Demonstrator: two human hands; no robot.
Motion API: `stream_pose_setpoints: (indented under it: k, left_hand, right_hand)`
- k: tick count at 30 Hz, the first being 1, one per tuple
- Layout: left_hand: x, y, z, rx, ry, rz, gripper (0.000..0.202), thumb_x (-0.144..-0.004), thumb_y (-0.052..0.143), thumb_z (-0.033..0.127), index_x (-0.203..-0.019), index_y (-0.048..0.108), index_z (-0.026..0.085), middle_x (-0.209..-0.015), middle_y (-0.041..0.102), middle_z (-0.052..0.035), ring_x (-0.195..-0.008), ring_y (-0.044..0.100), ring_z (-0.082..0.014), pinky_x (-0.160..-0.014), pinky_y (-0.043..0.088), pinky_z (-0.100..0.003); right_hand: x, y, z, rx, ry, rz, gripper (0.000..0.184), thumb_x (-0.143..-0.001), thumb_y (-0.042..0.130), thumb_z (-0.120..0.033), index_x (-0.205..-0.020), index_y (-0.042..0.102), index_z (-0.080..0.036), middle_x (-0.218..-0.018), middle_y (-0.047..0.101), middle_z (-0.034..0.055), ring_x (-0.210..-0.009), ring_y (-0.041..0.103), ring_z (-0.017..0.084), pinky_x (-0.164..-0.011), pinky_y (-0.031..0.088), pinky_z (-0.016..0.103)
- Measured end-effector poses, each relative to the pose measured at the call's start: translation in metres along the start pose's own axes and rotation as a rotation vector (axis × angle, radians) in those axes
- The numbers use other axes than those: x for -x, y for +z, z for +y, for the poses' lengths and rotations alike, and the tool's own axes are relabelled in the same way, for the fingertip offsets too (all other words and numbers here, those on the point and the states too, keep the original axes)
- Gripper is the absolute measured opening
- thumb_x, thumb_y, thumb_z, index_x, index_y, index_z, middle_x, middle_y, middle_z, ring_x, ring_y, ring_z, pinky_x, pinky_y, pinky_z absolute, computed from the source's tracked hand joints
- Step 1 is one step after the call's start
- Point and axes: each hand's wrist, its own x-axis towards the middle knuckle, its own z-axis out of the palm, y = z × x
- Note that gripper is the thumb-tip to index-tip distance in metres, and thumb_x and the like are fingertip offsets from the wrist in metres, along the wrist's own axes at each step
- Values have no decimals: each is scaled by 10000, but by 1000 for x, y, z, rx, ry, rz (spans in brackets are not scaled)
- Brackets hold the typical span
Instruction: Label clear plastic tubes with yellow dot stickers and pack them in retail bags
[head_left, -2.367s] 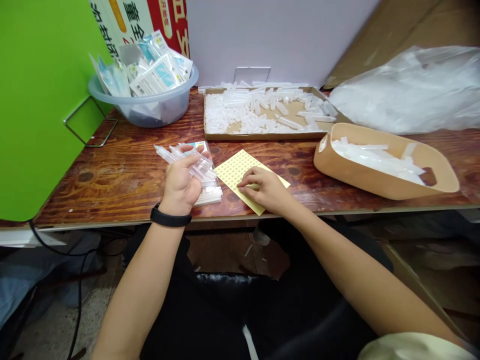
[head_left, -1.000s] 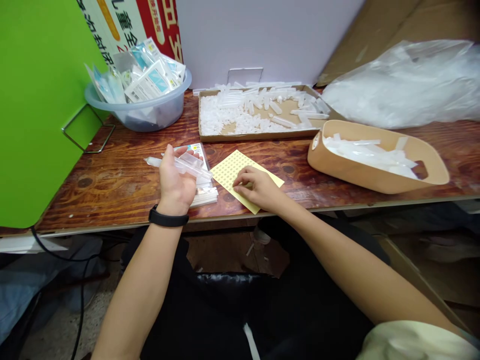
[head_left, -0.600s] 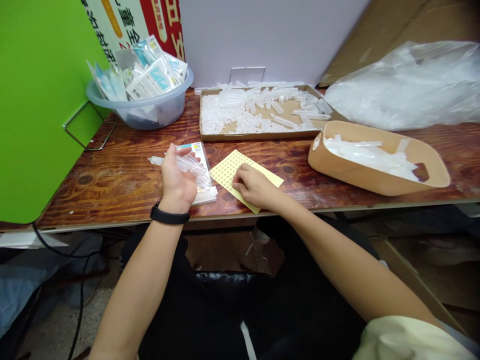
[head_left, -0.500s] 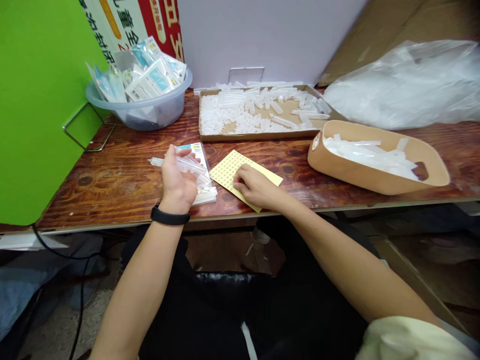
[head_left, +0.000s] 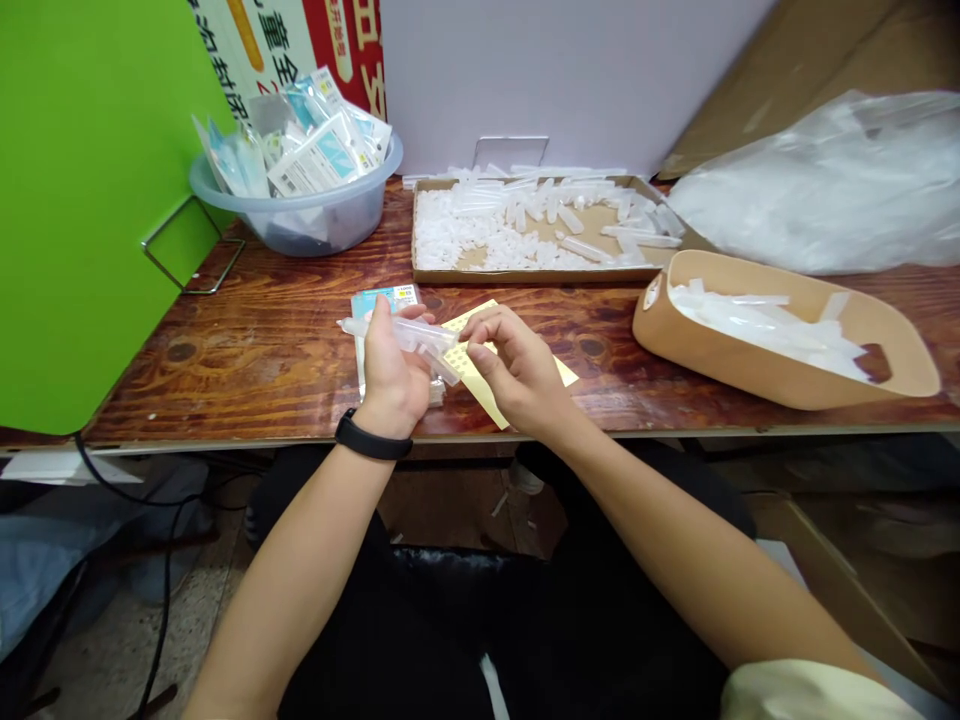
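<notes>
Currently my left grip (head_left: 395,375) is palm up with its fingers curled around several clear plastic tubes (head_left: 427,336), which lie across the palm, one tapered tip projecting to the left and the other ends pointing right. My right grip (head_left: 517,370) is half curled, thumb and index fingertips near each other, just beside the right ends of the tubes; I cannot tell whether it touches them or pinches anything small. Below it, a yellow sheet (head_left: 480,388) with rows of small dots lies slantwise on the desk (head_left: 247,370), partly covered by that hand. Under and behind the left hand, near the front edge, sits a packet (head_left: 381,299) with a blue and white label, mostly hidden. Far centre: a shallow cardboard tray (head_left: 525,275) with small white pieces at left and loose translucent tubes along the far side and right. Far left: a bluish basin (head_left: 307,210) heaped with labelled packages. Right: a tan bin (head_left: 772,375) containing whitish plastic pieces, tilted obliquely to the desk edge; beyond it, a large clear bag (head_left: 825,195) with white contents.
</notes>
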Motion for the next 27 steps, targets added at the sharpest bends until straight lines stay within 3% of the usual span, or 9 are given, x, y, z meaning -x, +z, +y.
stream_pose_setpoints:
  k: [18, 27]
  left_hand:
    - [5, -2, 8, 30, -21, -3, 419, -920, 429, 473, -706, 537, 129, -706, 531, -43, -626, 546, -132, -656, 444, -262]
    - [5, -4, 11, -4, -51, -13, 403, -914, 420, 493, -748, 540, 147, -708, 557, -48, -627, 563, -134, -636, 475, -251]
  right_hand:
    - [-11, 32, -2, -142, 39, 180, 202, -902, 557, -383, -820, 514, -204, -869, 563, 30, -855, 574, 153, -805, 485, 326]
    - [-14, 28, -2, -422, 199, 206, 365, -719, 758, -460, -876, 518, -235, -830, 629, -9, -799, 626, 137, -787, 529, 299]
